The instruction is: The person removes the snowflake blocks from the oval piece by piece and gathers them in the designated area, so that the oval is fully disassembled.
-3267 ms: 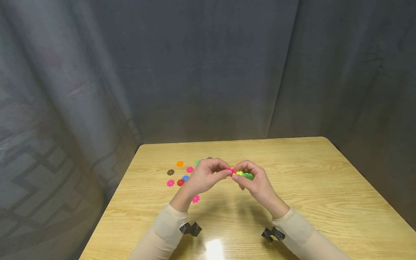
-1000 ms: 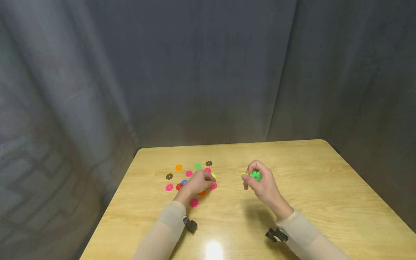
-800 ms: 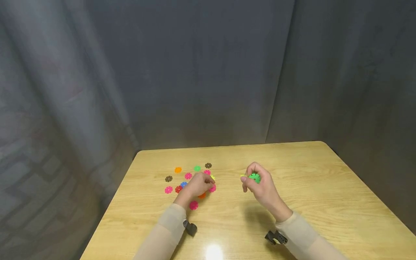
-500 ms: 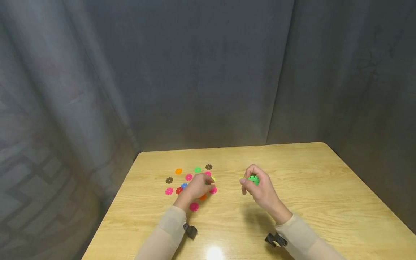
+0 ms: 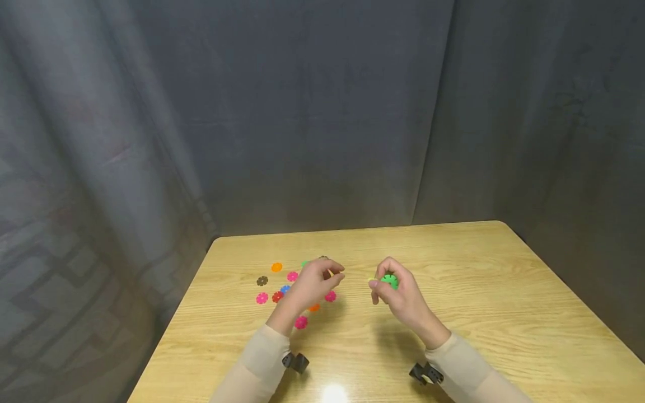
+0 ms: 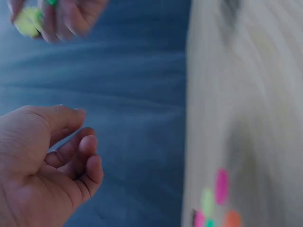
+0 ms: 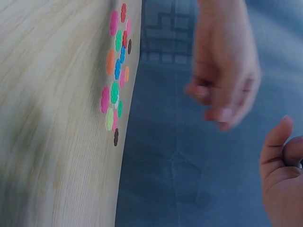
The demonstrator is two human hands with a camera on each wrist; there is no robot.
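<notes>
Nearest the person, the right hand (image 5: pixel 398 294) is raised above the middle of the counter (image 5: pixel 504 313), its fingers curled round a small cluster of joined discs (image 5: pixel 387 281) — held up and turned toward the other hand, apparently so that its free edge is offered for a further piece. The cluster is seen as a bright green, notched, flower-shaped disc with a pale yellow one (image 5: pixel 372 279) at its left side.

The left hand (image 5: pixel 314 282) is lifted just above the loose discs, fingers bent with thumb and fingertips drawn together; whether anything is pinched there cannot be told, and nothing is seen in its palm in the left wrist view.

Farther off, toward the counter's far left corner, the loose discs (image 5: pixel 262 298) are spread flat — pink, red, blue, orange, brown, green — each within easy reach.
</notes>
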